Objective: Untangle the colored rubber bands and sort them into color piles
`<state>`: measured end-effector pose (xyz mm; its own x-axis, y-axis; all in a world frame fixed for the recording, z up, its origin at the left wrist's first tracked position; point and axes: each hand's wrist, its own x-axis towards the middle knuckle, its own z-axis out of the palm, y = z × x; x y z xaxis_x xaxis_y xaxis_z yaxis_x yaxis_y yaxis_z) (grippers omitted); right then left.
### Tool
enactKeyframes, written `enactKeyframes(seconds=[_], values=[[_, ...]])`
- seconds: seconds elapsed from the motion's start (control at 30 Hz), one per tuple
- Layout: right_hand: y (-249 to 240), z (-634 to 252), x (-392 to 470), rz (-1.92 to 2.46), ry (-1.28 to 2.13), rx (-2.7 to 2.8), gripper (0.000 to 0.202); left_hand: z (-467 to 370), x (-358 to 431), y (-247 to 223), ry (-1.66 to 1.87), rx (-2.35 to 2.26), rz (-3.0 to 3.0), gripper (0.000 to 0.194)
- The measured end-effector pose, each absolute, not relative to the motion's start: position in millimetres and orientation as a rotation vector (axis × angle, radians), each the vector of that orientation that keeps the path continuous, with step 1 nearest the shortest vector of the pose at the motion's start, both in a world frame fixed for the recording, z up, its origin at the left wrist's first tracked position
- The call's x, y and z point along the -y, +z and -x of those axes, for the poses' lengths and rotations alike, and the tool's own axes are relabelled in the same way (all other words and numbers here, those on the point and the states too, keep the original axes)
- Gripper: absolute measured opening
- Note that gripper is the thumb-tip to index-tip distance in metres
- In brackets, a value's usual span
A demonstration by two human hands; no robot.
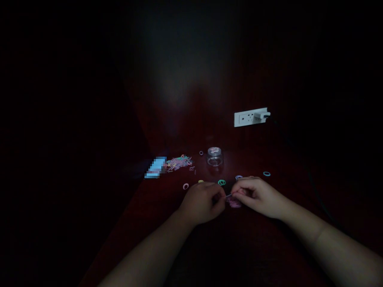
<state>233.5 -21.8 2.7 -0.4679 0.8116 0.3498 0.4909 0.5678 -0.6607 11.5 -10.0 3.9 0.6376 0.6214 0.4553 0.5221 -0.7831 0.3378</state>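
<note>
With fingers pressed together, your left hand and right hand each pinch one end of a thin pale strand, seemingly to hold it taut. At six o'clock beneath lies a small pink heap of strands; at eleven, overlapping green rings, then a squat transparent lidded jar, contents indistinct.

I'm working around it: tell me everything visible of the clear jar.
The jar is squat, see-through, glass or plastic by its look, with a lid on top bearing a pale, pinkish pattern. It stands upright on the red table, beyond the left hand and right hand, touching neither. Its contents, if any, are unclear.
</note>
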Motion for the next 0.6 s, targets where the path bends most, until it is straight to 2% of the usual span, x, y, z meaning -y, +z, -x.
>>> enactKeyframes(seconds=[0.23, 0.43, 0.6], values=[[2.2, -231.8, 22.5, 1.022, 0.672, 2.117, 0.028, -11.9, 12.3, 4.3, 0.885, -0.925, -2.613, 0.015], [2.2, -231.3, 22.9, 1.016, 0.734, 2.117, 0.025, -12.8, 11.4, 2.4, 0.914, -0.933, -2.611, 0.009], [1.6, -229.8, 23.9, 0.998, 0.813, 2.079, 0.026, -13.2, 11.3, 2.1, 0.911, -0.941, -2.604, 0.014]])
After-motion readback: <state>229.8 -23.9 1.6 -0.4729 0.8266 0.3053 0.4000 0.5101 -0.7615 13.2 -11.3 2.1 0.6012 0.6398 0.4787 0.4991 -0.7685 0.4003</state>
